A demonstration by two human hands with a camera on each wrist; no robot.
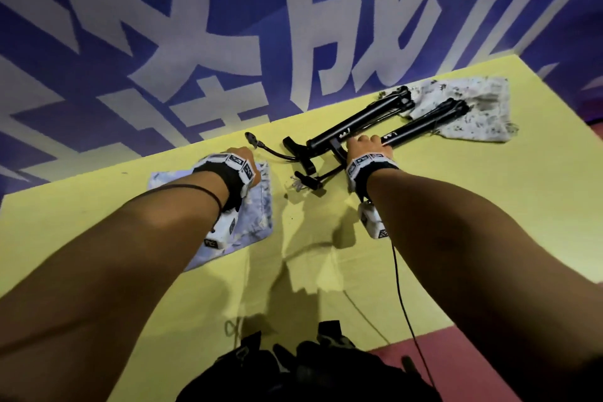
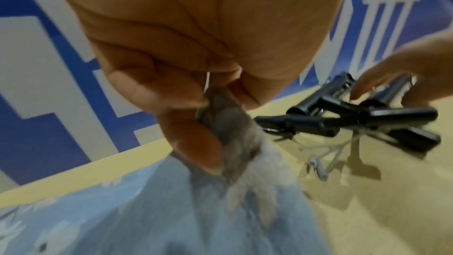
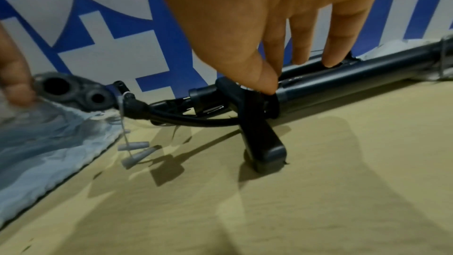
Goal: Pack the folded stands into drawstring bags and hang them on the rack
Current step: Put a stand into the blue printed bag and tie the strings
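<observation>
Stands [image 1: 385, 122] lie side by side at one o'clock on the yellow table [image 1: 489, 206] — the right hand [image 1: 367, 145] closes thumb and fingers around one, likely to lift it. At eleven o'clock, the left hand [image 1: 243, 157] pinches the blue bag [image 1: 257, 225] by its mouth — ready to open it.

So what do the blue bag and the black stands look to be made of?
Blue bag: soft thin woven cloth, matte; it bunches where the left hand pinches it. Black stands: rigid tubes, probably painted metal with plastic end pieces, showing a faint satin sheen.
</observation>
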